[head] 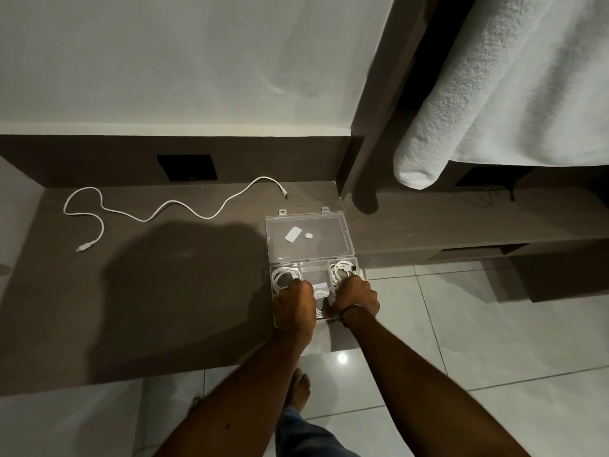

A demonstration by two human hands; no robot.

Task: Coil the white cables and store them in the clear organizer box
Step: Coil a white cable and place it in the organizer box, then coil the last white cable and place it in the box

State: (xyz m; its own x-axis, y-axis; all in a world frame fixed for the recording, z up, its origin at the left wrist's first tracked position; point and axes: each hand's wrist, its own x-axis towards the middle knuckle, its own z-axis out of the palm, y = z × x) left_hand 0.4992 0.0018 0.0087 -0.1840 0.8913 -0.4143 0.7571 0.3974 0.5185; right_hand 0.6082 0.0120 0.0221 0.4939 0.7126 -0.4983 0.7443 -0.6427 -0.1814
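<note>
The clear organizer box (315, 271) sits on the dark counter near its right end, with its lid (309, 237) folded back flat. A coiled white cable (284, 276) lies in the left compartment and another coiled cable (342, 269) in the right one. My left hand (294, 305) rests over the box's left side, fingers curled down onto the left coil. My right hand (356, 300) covers the right side, fingers down on the right coil. A long white cable (171, 203) lies uncoiled across the back left of the counter.
The dark counter (148, 291) ends just right of the box, above a tiled floor (461, 341). A white towel (494, 94) hangs at upper right. A black wall socket (187, 168) sits behind the loose cable. My bare foot (298, 390) shows below.
</note>
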